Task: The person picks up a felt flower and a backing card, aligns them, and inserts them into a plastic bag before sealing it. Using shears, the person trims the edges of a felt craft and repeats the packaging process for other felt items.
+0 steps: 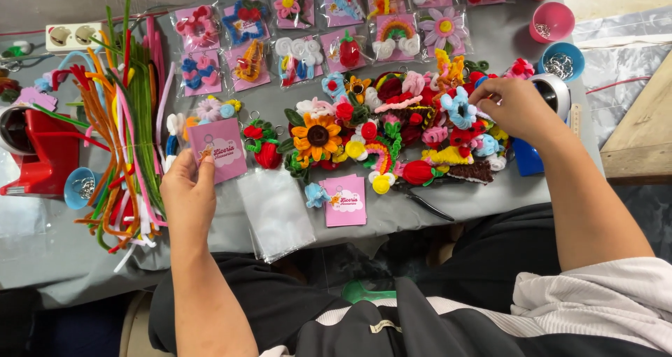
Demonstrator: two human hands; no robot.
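Nearest the person, at about six o'clock, a dark lap filled the bottom of the view, and just above it the grey table (42,252) began. The left hand (187,189), at about eight o'clock, was pinched shut on the lower left corner of a pink card (222,149), thumb and fingers closed on its edge, the card lying tilted on the cloth. Just to the right of that hand lay a stack of clear plastic sleeves (275,213), and further round toward five o'clock a second pink card (345,201) rested flat with a small blue charm (315,194) touching its left side. Black pliers (427,204) lay just beside that card on the right. To the left, at nine o'clock, a thick bundle of pipe cleaners (126,133) in orange, green and pink ran up the table, with a red tool (43,154) and a small blue bowl (78,187) near its outer edge. In the middle sat a heap of pipe-cleaner charms, a sunflower (317,136) among them. The right hand (514,106), at about two o'clock, reached into that heap, fingers curled down around a blue flower charm (458,108); I could not tell whether it truly gripped it. Farthest off, near twelve o'clock, rows of packaged charms (301,31) on pink cards lay in clear bags, and pink and blue bowls (553,21) stood at one o'clock.
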